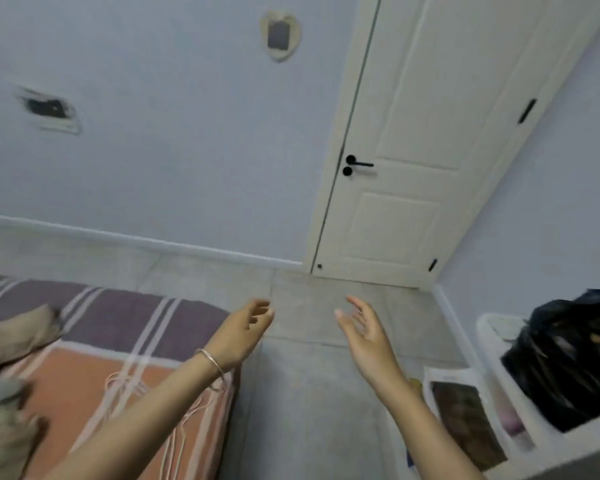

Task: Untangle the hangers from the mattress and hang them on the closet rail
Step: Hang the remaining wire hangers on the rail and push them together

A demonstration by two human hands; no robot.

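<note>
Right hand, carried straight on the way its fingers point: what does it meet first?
The way looks free: the right hand points over bare floor toward the foot of the white door. Probably the door first, though depth is unclear.

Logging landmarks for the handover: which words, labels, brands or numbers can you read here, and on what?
No text can be read.
A faint mark on the rim of the white plastic bin is too blurred to tell if it is lettering.
The door, wall and striped mattress show no writing.
</note>
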